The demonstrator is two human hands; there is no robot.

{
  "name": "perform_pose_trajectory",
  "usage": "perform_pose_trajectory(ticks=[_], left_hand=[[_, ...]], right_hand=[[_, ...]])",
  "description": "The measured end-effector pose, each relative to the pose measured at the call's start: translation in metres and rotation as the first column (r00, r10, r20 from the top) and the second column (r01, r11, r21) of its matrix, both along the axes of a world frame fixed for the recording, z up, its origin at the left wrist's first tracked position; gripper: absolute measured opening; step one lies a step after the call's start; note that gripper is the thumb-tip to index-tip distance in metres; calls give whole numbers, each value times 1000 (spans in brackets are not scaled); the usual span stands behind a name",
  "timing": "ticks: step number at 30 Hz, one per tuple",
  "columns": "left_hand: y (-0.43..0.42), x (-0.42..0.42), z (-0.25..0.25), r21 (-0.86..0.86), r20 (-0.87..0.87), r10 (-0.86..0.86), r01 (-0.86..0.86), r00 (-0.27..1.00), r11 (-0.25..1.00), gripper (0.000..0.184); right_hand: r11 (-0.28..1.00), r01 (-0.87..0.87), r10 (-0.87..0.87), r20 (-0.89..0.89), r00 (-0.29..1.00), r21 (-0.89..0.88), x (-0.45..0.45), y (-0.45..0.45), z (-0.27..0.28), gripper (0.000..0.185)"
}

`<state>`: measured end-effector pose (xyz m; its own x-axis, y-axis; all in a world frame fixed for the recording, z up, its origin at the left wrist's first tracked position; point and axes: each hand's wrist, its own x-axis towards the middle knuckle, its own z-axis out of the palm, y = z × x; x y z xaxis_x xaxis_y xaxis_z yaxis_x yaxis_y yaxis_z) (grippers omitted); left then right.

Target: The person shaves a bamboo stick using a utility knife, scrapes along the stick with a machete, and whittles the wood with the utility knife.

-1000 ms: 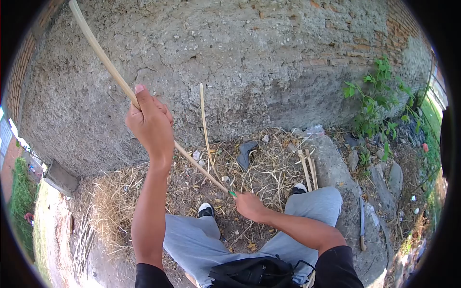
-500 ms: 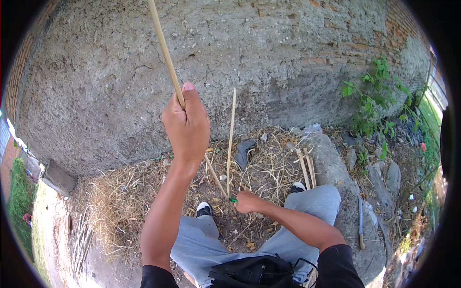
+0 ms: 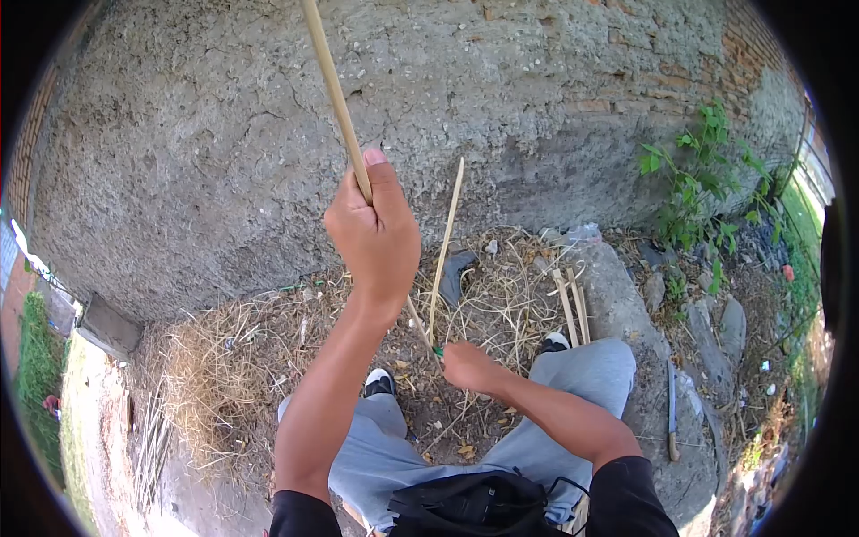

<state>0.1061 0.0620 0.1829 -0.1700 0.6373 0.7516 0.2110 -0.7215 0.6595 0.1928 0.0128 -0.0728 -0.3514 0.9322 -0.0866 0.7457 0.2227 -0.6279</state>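
My left hand (image 3: 374,219) is closed around a long tan bamboo or cane stick (image 3: 333,85), raised in front of the wall with the thumb along it. Below the fist, the stick slants down to my right hand (image 3: 467,366). That hand is closed low between my knees on a small green object (image 3: 438,352), mostly hidden by the fingers; its kind is unclear. A thin pale strip (image 3: 447,228) stands up from the same spot, its upper end free. Whether it is still joined to the stick, I cannot tell.
Thin shavings (image 3: 501,313) litter the ground, with a straw-like heap (image 3: 201,380) at left. Two short split pieces (image 3: 571,304) lean by a concrete slab (image 3: 617,313). A long-bladed knife (image 3: 672,412) lies on it. A rough wall (image 3: 224,170) rises ahead; a leafy plant (image 3: 702,179) grows at right.
My left hand has shifted right and slightly down with the stick. The pale strip's upper end has swung right and tilts more. My right hand has moved slightly up, still closed.
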Motion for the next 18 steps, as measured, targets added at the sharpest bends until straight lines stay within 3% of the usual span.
perform_pose_trajectory(ticks=[1, 3, 4, 6, 7, 10, 14, 18], left_hand=[[2, 0, -18, -1, -1, 0, 0, 1000, 1000, 37], [3, -3, -60, 7, -149, -35, 36, 988, 999, 37], [-7, -5, -61, 13, -130, -25, 27, 991, 1000, 37], [-23, -12, -53, 112, 184, -309, 293, 933, 950, 41], [-24, -16, -46, 97, 179, -319, 306, 931, 947, 41], [-13, -32, -15, 42, 293, -280, 281, 914, 959, 47], [-7, -51, 2, -13, 387, -186, 208, 903, 978, 52], [-10, -62, 6, 18, 445, -173, 185, 879, 983, 52]], right_hand=[[1000, 0, 0, -1, 1000, -1, -3, 4, 8, 21], [968, 250, -243, -213, 946, 5, -5, 18, 41, 22], [971, 240, -233, -196, 953, 15, 7, 19, 54, 22], [952, 305, -300, -130, 945, 25, 31, 18, 70, 24], [973, 171, -164, -59, 985, 153, 38, 22, 63, 25], [960, 278, -275, -179, 944, -9, 40, 22, 63, 29], [941, 289, -262, -160, 952, 174, 42, 17, 59, 29], [955, 260, -239, -149, 960, 142, 42, 18, 63, 28]])
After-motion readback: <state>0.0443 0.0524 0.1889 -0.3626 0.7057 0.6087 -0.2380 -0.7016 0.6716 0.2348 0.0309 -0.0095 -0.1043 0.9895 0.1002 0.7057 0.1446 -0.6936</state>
